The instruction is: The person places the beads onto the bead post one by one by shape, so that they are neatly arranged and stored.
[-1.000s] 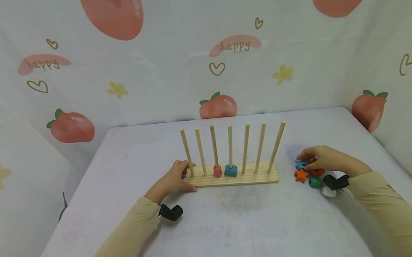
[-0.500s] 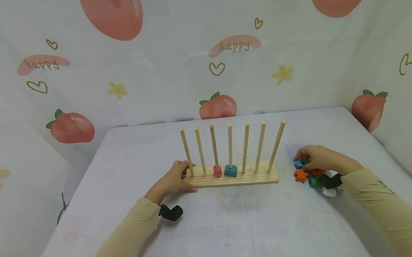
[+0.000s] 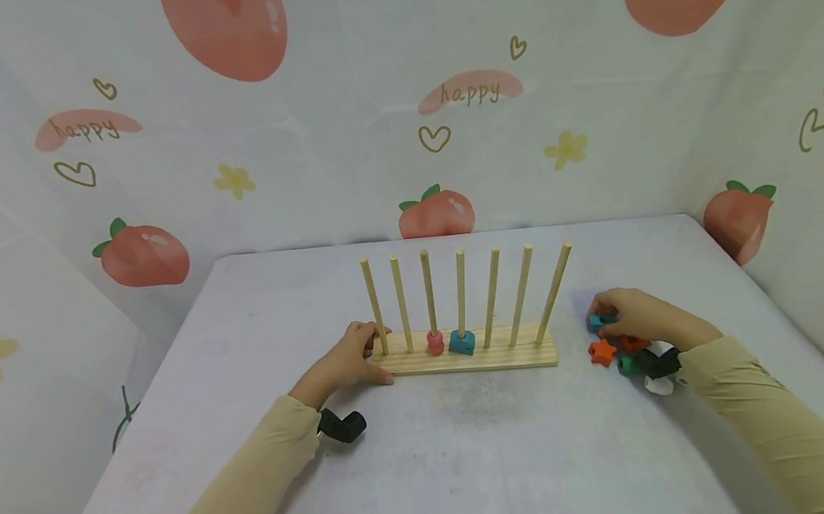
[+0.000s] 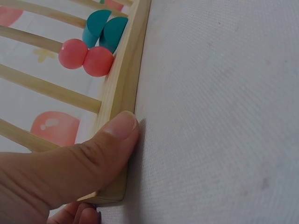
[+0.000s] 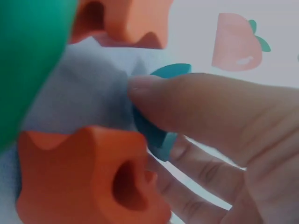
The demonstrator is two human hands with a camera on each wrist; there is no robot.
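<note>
My left hand (image 3: 347, 357) grips the left end of a wooden peg board (image 3: 498, 357), its thumb along the front edge and its fingers behind. Upright wooden pegs stand in a row on the board. Low on the third peg from the left are two round pink-red beads (image 4: 97, 60); the peg to their right carries two teal half-round beads (image 4: 112, 33). Over a small pile at the right, my right hand (image 3: 640, 318) pinches a teal bead (image 5: 159, 140) between thumb and fingers. That bead is partly covered by the thumb in the right wrist view.
Close by the right hand lie an orange star-shaped bead (image 3: 602, 352), another orange bead (image 5: 126, 21), a green bead (image 3: 629, 365) and a white piece (image 3: 658, 385). Black wrist cameras hang below both wrists. A printed cloth backdrop (image 3: 338, 131) rises behind the table.
My right hand has shifted a little to the left, and the teal bead in its fingers has turned and moved slightly. The left hand and the board have stayed put.
</note>
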